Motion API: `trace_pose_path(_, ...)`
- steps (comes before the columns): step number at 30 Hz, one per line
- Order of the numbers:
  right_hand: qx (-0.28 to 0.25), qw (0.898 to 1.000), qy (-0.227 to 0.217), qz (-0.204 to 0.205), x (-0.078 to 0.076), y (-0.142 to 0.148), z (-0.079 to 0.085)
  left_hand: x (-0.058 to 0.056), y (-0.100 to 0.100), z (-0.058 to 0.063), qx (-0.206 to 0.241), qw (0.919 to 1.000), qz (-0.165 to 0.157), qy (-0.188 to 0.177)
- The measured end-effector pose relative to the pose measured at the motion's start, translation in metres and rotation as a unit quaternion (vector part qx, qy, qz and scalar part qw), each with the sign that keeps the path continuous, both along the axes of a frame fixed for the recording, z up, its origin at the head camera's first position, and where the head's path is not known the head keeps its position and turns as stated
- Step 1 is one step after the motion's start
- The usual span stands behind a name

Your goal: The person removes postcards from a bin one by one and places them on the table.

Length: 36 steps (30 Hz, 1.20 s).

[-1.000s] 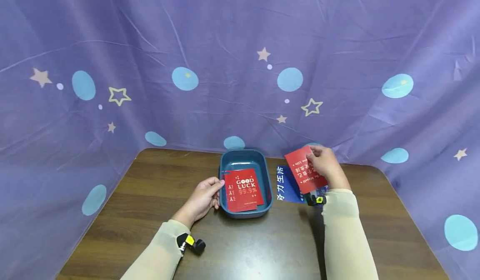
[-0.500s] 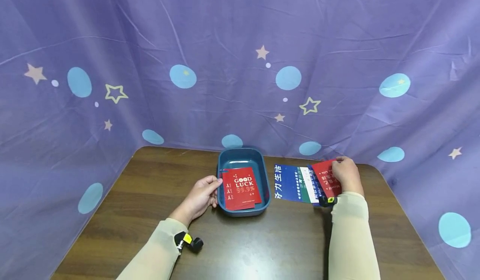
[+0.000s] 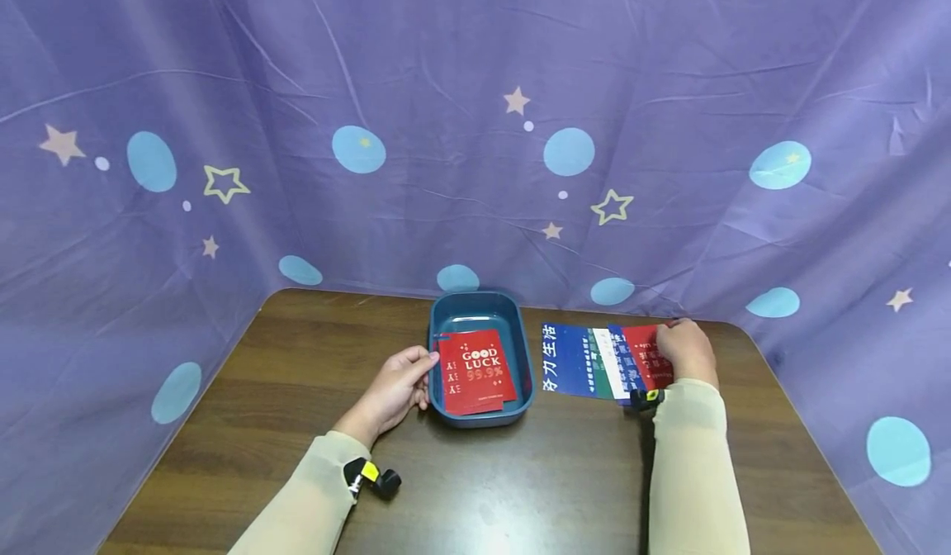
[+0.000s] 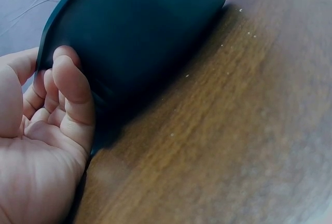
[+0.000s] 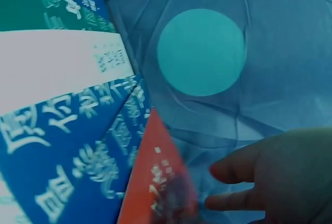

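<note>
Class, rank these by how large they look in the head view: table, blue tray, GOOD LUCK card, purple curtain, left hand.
1. Purple curtain
2. Table
3. Blue tray
4. GOOD LUCK card and left hand: too alike to rank.

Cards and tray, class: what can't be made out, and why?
Floor of the tray under the red cards, head view: cards cover it.
Right part of the red card at right, head view: right hand hides it.
Same card, right wrist view: print blurred, bottom edge cuts it off.
Tray's inside, left wrist view: outer wall hides it.
</note>
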State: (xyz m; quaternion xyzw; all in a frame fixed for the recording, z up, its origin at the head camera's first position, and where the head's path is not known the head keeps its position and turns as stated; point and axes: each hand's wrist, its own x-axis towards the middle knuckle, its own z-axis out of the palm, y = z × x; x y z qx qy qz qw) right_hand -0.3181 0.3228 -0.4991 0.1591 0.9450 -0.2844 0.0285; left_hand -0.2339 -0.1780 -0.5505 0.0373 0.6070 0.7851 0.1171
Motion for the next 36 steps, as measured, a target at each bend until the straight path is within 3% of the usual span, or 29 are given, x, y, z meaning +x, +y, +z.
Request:
trace_pose_path(4,0.03,0.999,-0.014,0.011,0.004,-0.004,0.012,0.0,0.0,0.0,0.001,1.0,-0.002,0.002)
trace_pose_path(8,0.034,0.997,0.004,0.063,0.003,-0.017,0.029,0.0,0.0,0.0,-0.001,1.0,-0.001,0.002)
trace_pose_path(16,0.007,0.985,0.056,0.165,0.002,-0.081,0.056,-0.001,0.001,-0.002,0.0,1.0,-0.002,0.0)
trace_pose_path(25,-0.048,0.965,0.087,0.243,0.016,-0.152,0.073,0.0,0.004,0.0,-0.003,1.0,-0.003,-0.001)
trace_pose_path(32,-0.114,0.946,0.049,0.3,0.016,-0.21,0.076,0.0,0.002,0.0,-0.003,1.0,0.0,-0.002)
trace_pose_path(34,-0.11,0.942,0.03,0.315,0.012,-0.227,0.075,0.001,0.001,0.0,-0.002,1.0,0.003,-0.003)
trace_pose_path(36,-0.073,0.94,0.024,0.332,0.007,-0.244,0.074,0.001,0.0,0.001,-0.001,1.0,0.005,-0.004)
